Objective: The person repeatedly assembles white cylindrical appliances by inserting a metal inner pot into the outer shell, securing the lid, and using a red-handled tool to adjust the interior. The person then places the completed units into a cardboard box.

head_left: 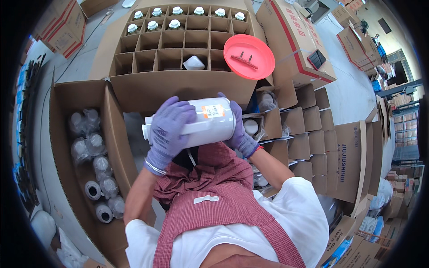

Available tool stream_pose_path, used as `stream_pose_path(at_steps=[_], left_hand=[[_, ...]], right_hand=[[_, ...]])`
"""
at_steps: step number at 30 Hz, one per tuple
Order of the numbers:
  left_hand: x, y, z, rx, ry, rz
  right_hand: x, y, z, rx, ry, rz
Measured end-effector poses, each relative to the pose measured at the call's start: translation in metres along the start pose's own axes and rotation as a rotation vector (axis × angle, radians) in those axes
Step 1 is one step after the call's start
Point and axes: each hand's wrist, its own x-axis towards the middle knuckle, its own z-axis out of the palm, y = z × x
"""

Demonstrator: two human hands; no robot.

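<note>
Left hand (166,131) fingers wrapped over the white bottle (192,123), lying sideways at chest height. Right hand (240,129) cups its base, fingers curled. Divided carton (178,82) edge just ahead; open cells beyond. Red lid (249,56) overhangs the carton's right rim.

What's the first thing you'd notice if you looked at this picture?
Probably the big white bottle lying sideways in the middle, gripped by the left hand and right hand in purple gloves. Next, the bright red lid resting on the divided box just above, with capped bottles filling its far rows.
</note>
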Motion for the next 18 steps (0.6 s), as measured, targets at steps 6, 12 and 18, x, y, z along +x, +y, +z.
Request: stream_pose_path(at_steps=[6,12,18], left_hand=[[-0.047,-0.044,-0.010,-0.747,0.123,-0.777],[-0.049,-0.044,-0.001,-0.926,-0.014,-0.904],[-0.084,-0.029,0.018,-0.922,0.074,-0.936]], right_hand=[[-0.006,-0.071,0.027,-1.286,-0.363,-0.542],[-0.026,-0.087,0.081,-1.501,-0.835,-0.741],[-0.021,-0.083,0.066,-1.395,-0.579,-0.368]])
